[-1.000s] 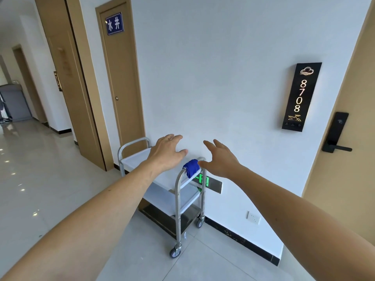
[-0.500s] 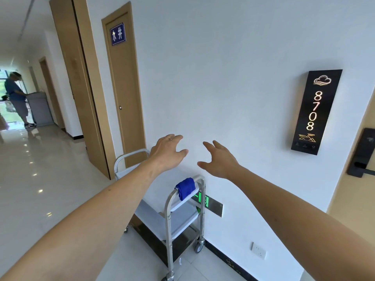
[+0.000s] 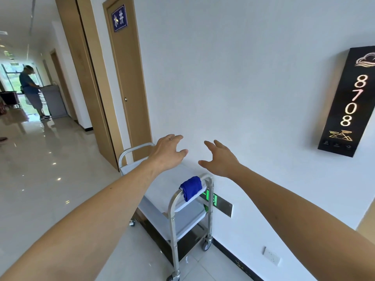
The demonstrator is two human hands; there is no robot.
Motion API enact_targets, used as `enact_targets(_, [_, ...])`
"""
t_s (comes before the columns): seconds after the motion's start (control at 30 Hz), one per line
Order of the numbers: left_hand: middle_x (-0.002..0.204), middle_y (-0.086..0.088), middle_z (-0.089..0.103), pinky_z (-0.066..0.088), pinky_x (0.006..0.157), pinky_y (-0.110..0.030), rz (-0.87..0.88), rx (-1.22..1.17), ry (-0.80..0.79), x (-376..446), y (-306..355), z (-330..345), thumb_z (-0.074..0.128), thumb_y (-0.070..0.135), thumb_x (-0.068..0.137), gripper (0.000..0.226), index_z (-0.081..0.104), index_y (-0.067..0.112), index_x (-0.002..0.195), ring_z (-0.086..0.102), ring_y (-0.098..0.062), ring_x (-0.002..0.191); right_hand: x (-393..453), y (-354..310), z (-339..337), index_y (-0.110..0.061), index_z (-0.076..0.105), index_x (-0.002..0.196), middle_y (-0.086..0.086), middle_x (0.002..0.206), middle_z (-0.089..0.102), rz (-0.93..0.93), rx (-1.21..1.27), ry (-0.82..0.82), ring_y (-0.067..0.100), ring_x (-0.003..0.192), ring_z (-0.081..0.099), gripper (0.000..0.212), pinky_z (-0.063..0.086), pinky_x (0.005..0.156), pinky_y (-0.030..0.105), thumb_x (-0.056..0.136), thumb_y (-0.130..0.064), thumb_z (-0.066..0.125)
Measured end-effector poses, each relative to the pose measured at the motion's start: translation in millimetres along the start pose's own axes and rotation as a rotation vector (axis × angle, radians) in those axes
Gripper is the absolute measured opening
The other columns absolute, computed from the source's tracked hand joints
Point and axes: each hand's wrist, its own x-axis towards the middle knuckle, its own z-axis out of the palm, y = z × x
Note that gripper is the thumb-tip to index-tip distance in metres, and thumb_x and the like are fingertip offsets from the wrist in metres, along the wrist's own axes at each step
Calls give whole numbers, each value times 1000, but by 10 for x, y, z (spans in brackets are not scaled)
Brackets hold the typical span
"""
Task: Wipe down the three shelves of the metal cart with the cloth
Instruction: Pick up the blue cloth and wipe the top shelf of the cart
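A metal cart (image 3: 174, 216) with three shelves stands on castors against the white wall. A blue cloth (image 3: 190, 188) hangs folded over its near handle bar. My left hand (image 3: 167, 152) and my right hand (image 3: 220, 159) are both stretched out in front of me, above the cart and apart from it. Their fingers are spread and relaxed and they hold nothing. My left forearm hides part of the top shelf.
A wooden door (image 3: 129, 82) with a blue sign stands just behind the cart. A room number plate (image 3: 349, 102) hangs on the wall at right. A green exit sign (image 3: 215, 200) and a socket (image 3: 272, 258) sit low on the wall. A person (image 3: 31, 92) stands far down the tiled corridor.
The view has tilted up and turned left, so the cart sits lower in the frame and the corridor shows more. Both hands stay stretched out and hold nothing.
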Motion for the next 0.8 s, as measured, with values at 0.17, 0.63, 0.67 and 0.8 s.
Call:
enact_targets(0.17, [159,0,26,28,116,-49,17,-1,-21,401,-325,169,49,49,94,62,32,28,149,20,-21,147,430,-4,268,-27,19,159,10,168,11,24,-1,-4,27,154,13,83,29,116,44,93,-50,63])
enact_targets(0.63, [159,-2,27,25,117,-48,74,-84,-121,1819,-1691,544,50,48,93,61,35,25,148,17,-21,148,1976,-258,1159,-28,19,159,9,168,14,199,-23,-24,28,153,14,83,29,115,44,93,-52,62])
enact_targets(0.67, [159,-2,27,25,117,-47,79,-80,-131,1896,-1778,581,50,48,93,61,35,25,148,18,-20,147,2055,-262,1218,-28,19,159,9,167,15,217,-23,-25,28,153,15,83,30,114,44,93,-52,62])
enact_targets(0.8, [158,0,28,29,115,-44,102,-56,-185,2122,-2056,801,49,48,94,61,35,25,148,21,-19,146,2255,-224,1484,-28,20,159,8,167,16,288,-28,-40,29,151,18,81,34,111,44,93,-51,62])
